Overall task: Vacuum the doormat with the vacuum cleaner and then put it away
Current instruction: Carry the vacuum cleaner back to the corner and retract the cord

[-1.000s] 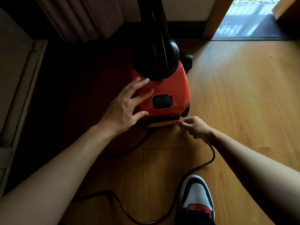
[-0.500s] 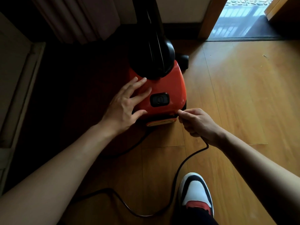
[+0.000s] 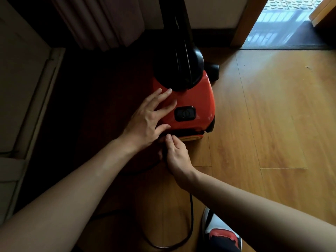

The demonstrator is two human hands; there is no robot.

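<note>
A red vacuum cleaner [image 3: 196,95] with a black upright body and a black switch [image 3: 185,113] stands on the wooden floor near the wall. My left hand [image 3: 149,120] rests flat on its red casing, fingers spread. My right hand [image 3: 175,153] sits at the lower rear edge of the vacuum, fingers curled round the black power cord [image 3: 190,215] where it meets the machine. The cord loops back over the floor toward me. A dark doormat [image 3: 298,36] lies in the doorway at the upper right.
A curtain [image 3: 96,20] hangs at the back left and a pale cabinet [image 3: 21,91] lines the left side. My shoe [image 3: 221,233] stands on the floor beside the cord loop. An open doorway [image 3: 283,20] is at the upper right.
My right hand slid left along the vacuum's rear edge, from its right corner to under my left hand, taking the cord with it. My left hand stayed on the casing.
</note>
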